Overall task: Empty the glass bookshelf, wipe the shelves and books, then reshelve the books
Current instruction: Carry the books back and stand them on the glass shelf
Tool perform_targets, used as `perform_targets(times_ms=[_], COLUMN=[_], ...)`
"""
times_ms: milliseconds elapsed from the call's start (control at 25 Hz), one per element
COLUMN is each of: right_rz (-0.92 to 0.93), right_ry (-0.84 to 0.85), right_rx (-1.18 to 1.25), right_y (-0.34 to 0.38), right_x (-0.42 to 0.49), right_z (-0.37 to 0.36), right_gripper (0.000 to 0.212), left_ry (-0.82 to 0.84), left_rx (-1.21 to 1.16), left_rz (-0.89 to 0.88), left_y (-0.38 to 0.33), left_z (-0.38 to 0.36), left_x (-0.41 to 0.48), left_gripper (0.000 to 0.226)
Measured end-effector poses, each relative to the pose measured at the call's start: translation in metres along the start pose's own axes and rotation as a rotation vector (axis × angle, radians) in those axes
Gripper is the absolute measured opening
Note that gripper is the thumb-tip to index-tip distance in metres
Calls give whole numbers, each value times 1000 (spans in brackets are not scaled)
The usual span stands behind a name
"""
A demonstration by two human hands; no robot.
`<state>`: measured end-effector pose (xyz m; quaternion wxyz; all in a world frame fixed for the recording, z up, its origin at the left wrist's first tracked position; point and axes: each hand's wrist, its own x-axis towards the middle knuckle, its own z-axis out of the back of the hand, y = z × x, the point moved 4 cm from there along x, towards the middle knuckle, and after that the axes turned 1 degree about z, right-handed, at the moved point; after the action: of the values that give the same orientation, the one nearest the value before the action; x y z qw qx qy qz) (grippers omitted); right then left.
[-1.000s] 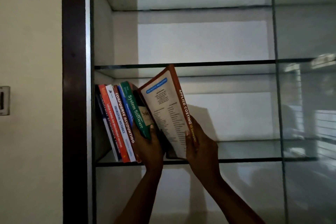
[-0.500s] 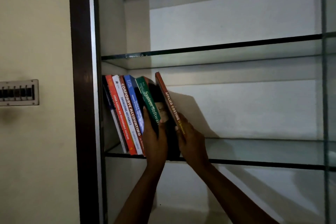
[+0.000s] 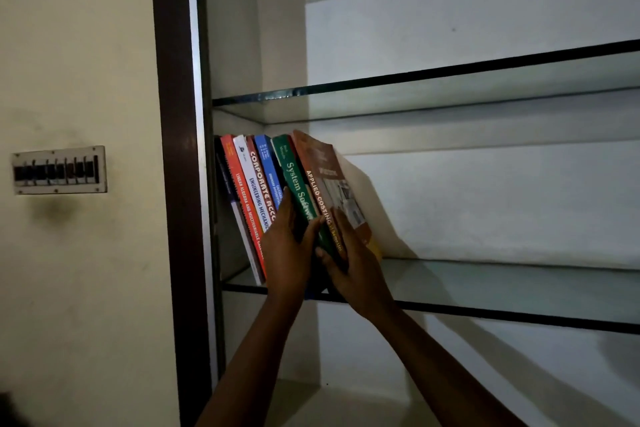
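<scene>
Fingers (image 3: 285, 210) of the left hand (image 3: 289, 253) are stretched almost straight, flat against the spines in a row of books (image 3: 249, 177), with the thumb lying across the green book (image 3: 292, 173). On the right hand (image 3: 358, 270) the fingers (image 3: 341, 229) are also nearly straight, pressing along the spine and cover of the orange book (image 3: 325, 166). Neither hand is wrapped around anything. The orange book is last in the row, just right of the green one. All the books lean left at the left end of a glass shelf (image 3: 502, 282), next to the dark wooden frame (image 3: 175, 149). A switch plate (image 3: 59, 170) is on the wall to the left.
</scene>
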<state>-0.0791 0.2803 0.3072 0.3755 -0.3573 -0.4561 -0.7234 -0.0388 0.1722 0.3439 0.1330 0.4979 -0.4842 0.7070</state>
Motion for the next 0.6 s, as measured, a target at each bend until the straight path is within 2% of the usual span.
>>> perform_targets(times_ms=[80,120,160,320,440,600], right_rz=[24,26,15,-44,-37,-44], right_ry=[55,51,37,-90,-171,-180], right_rx=[-41,-48,-50,-98,-143,-166], right_y=[-7,-8,-10,-1,0,-2], right_x=[-4,-5,-5,-4,0,2], right_z=[-6,-9,-13,-31,-37,-39], right_gripper=[68,72,77,81,76,72], left_ry=[-155,-178,-161,-58,-75,-141], left_rx=[148,142,96,-78,58,88], left_rz=[-246,-335,-340,-146,-142,-175], left_y=[0,7,16,60,72,76], left_z=[6,6,7,-1,-13,-17], left_x=[-24,-34,-38,-28,-24,-25], left_gripper=[47,47,52,66,73,74])
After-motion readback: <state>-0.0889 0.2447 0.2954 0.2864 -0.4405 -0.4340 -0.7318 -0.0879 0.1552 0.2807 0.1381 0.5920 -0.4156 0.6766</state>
